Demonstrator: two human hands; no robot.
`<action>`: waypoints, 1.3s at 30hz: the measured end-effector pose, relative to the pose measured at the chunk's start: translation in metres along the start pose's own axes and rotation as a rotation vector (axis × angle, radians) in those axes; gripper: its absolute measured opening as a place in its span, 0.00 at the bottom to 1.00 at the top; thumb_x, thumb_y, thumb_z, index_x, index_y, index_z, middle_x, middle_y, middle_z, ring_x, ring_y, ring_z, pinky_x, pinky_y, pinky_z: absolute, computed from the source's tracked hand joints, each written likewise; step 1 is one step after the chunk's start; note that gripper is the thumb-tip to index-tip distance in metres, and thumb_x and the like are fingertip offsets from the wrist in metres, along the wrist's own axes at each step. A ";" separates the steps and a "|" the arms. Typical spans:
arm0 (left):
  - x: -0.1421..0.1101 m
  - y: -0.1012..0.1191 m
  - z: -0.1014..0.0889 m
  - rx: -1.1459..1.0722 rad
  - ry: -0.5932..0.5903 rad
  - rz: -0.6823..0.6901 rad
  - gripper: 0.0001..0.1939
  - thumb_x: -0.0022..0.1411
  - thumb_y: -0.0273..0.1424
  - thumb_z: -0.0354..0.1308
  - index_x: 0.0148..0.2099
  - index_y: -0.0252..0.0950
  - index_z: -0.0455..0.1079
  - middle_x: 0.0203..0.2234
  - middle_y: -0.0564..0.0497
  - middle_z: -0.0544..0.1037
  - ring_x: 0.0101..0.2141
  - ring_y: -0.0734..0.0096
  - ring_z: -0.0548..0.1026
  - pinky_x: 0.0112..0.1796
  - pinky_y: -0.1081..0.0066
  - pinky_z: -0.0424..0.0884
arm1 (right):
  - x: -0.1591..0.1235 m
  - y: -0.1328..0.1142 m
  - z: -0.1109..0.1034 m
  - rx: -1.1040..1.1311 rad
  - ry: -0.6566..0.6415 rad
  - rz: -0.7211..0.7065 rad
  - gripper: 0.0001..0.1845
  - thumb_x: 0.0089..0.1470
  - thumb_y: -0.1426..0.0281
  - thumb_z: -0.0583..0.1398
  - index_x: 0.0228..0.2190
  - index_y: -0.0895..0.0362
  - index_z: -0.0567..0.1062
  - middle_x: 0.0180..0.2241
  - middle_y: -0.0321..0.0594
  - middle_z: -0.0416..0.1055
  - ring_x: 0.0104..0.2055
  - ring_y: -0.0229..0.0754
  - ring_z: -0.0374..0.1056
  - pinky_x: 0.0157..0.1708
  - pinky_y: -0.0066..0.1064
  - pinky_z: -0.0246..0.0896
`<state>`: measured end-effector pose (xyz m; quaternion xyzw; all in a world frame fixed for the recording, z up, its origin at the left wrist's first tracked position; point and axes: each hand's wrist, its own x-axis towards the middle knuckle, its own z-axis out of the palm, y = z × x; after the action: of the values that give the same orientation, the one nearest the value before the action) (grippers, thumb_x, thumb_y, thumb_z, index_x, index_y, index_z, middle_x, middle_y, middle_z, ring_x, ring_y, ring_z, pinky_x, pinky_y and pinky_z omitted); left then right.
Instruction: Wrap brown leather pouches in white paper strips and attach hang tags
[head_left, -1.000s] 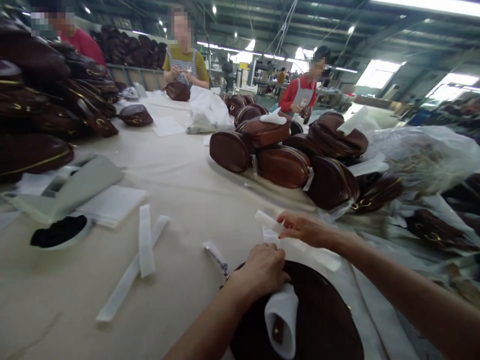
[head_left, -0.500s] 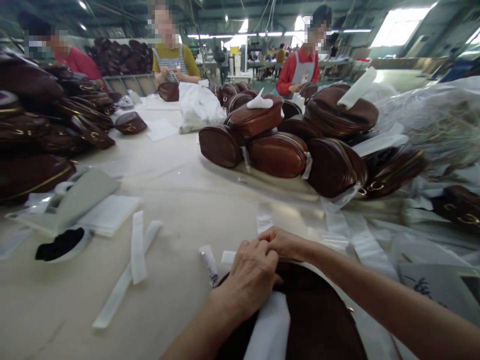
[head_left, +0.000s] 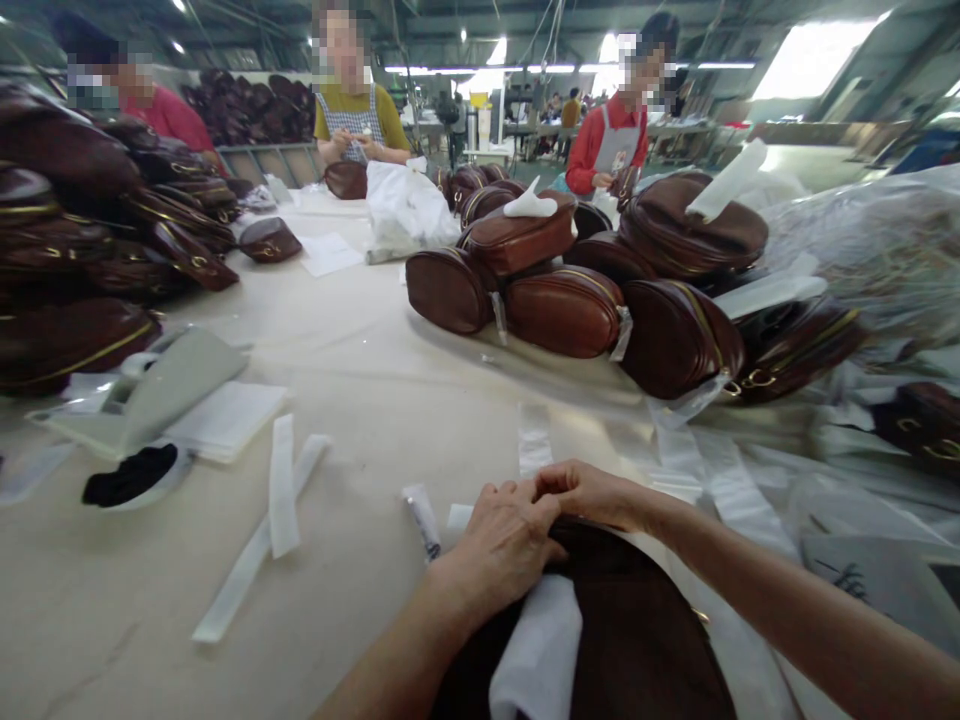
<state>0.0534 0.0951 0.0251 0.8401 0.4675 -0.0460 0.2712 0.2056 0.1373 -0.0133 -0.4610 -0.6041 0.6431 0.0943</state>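
A dark brown leather bag [head_left: 637, 630] lies at the bottom of the head view, close to me. My left hand [head_left: 499, 545] rests over its far left edge with the fingers bent. Against those fingers, my right hand [head_left: 589, 492] is closed in a pinch at the bag's far rim. Whatever is between the fingertips is hidden. A white paper strip [head_left: 538, 640] lies on the bag below my left hand. Just beyond the hands is a clear plastic strip [head_left: 534, 440]. To their left sits a small wrapped packet [head_left: 421, 522].
Brown bags [head_left: 562, 310] are piled across the table, with a taller heap [head_left: 67, 240] at left. White strips [head_left: 283, 485], a stack of white sheets [head_left: 225, 420] and a black bundle [head_left: 135, 478] lie at left. Plastic wrap [head_left: 862, 240] fills the right. Three co-workers stand opposite.
The view has shifted slightly, so the table's contents sit a little further right. Both my hands keep their place at the bag's rim. The co-worker in red has lowered the item in hand.
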 end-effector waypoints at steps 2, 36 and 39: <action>0.001 -0.001 0.001 0.030 0.005 0.002 0.14 0.61 0.38 0.56 0.48 0.38 0.68 0.45 0.46 0.72 0.46 0.56 0.70 0.45 0.59 0.64 | 0.004 -0.002 -0.006 -0.126 0.141 -0.015 0.08 0.40 0.71 0.61 0.27 0.59 0.76 0.28 0.37 0.74 0.33 0.40 0.68 0.36 0.30 0.63; 0.003 -0.025 0.005 -0.146 -0.007 -0.074 0.09 0.53 0.29 0.57 0.36 0.31 0.73 0.32 0.44 0.78 0.34 0.63 0.74 0.33 0.72 0.67 | -0.077 -0.007 0.081 -0.162 0.516 -0.385 0.12 0.50 0.68 0.61 0.39 0.54 0.73 0.31 0.34 0.76 0.31 0.38 0.71 0.33 0.28 0.65; 0.003 -0.027 0.001 -0.170 0.001 -0.079 0.14 0.51 0.25 0.57 0.42 0.30 0.71 0.36 0.44 0.77 0.36 0.65 0.74 0.34 0.74 0.68 | -0.086 -0.006 0.077 -0.325 0.412 -0.487 0.06 0.50 0.70 0.61 0.34 0.53 0.76 0.30 0.34 0.76 0.32 0.38 0.71 0.35 0.27 0.65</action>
<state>0.0333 0.1078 0.0126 0.7951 0.5026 -0.0163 0.3391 0.1966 0.0278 0.0212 -0.4326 -0.7589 0.3909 0.2900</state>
